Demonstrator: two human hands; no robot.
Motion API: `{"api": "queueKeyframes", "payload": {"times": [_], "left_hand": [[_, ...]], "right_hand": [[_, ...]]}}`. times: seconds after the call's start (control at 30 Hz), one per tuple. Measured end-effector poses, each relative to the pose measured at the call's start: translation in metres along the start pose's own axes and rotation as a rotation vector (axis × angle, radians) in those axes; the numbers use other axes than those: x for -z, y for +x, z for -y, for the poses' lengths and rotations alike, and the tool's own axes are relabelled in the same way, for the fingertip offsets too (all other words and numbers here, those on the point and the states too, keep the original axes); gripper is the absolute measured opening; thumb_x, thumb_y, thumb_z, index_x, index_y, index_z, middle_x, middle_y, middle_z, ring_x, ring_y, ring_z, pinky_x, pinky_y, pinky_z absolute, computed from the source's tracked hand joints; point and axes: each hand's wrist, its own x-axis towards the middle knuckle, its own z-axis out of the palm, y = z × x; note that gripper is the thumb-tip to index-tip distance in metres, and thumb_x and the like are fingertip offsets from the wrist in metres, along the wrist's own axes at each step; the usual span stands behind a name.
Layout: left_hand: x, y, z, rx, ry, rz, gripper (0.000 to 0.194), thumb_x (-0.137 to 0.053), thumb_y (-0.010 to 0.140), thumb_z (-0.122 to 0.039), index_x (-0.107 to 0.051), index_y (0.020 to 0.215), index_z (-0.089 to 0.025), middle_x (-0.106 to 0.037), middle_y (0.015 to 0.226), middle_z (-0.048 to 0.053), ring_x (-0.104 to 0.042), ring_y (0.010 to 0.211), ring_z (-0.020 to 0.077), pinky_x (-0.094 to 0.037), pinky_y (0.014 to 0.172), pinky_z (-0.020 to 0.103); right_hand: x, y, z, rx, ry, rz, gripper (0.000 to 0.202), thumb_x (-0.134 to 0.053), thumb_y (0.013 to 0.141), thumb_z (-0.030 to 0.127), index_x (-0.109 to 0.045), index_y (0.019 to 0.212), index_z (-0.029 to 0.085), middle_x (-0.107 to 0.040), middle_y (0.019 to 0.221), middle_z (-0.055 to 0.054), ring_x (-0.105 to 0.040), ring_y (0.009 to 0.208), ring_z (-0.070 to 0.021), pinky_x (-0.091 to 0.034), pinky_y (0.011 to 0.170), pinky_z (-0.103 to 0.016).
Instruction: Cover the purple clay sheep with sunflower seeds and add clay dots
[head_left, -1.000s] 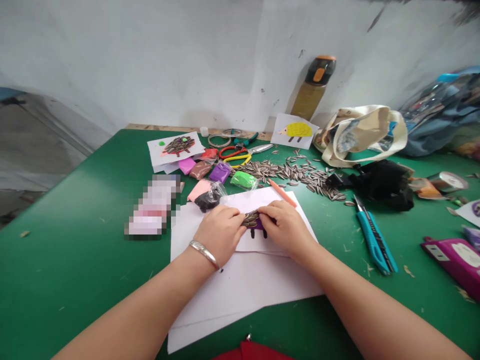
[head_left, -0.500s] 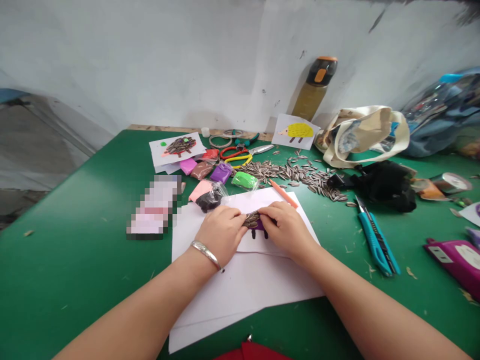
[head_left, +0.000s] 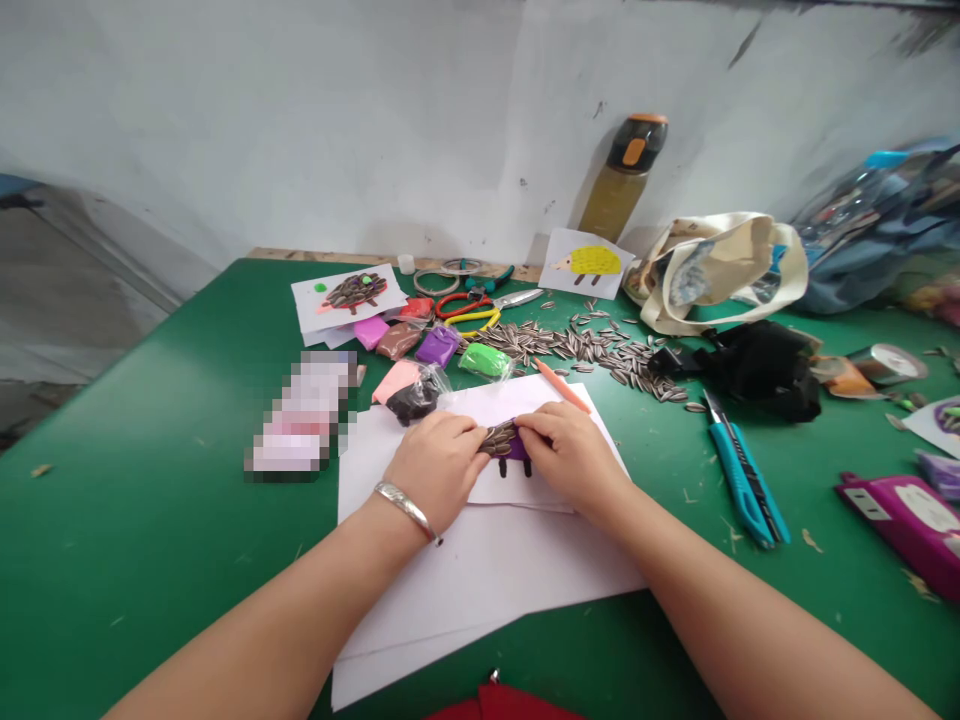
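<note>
On a white paper card point(head_left: 555, 492) lies a flat purple clay figure point(head_left: 513, 450) with two black legs, its left part covered in overlapping sunflower seeds point(head_left: 496, 440). My left hand point(head_left: 435, 465), wearing a silver bangle point(head_left: 405, 508), has its fingers closed against the figure's left end. From the right, my right hand point(head_left: 574, 450) pinches thumb and fingertips together at the purple edge; whatever is between them is hidden. Larger white sheets point(head_left: 465, 580) lie beneath the card. Just behind is an orange pen point(head_left: 561, 386).
Loose sunflower seeds point(head_left: 585, 347) spread behind the papers, beside clay packs point(head_left: 487, 360) and scissors point(head_left: 472, 318). A blurred-out phone-like object point(head_left: 304, 415) lies left. To the right are a teal utility knife point(head_left: 746, 480), a black pouch point(head_left: 765, 370) and a cloth bag point(head_left: 720, 275).
The whole view has shifted slightly, so things appear a little further left. Both hands keep nearly the same place at the clay figure, and slightly more purple shows beside the right fingers.
</note>
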Motion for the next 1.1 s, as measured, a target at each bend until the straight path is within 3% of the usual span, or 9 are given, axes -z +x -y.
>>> {"api": "queueKeyframes", "payload": {"times": [1.1], "left_hand": [[0.0016,0.0008,-0.0021,0.035,0.013,0.034,0.013,-0.051,0.091,-0.021,-0.063,0.091,-0.016,-0.065,0.095,0.006,-0.056,0.089,0.0207,-0.044,0.083,0.037]], "right_hand": [[0.0018,0.0004,0.0005,0.008,-0.046,0.012,0.023,-0.052,0.087,0.013,-0.074,0.084,0.017,-0.067,0.074,-0.006,-0.061,0.078,-0.0192,-0.046,0.076,-0.034]]}}
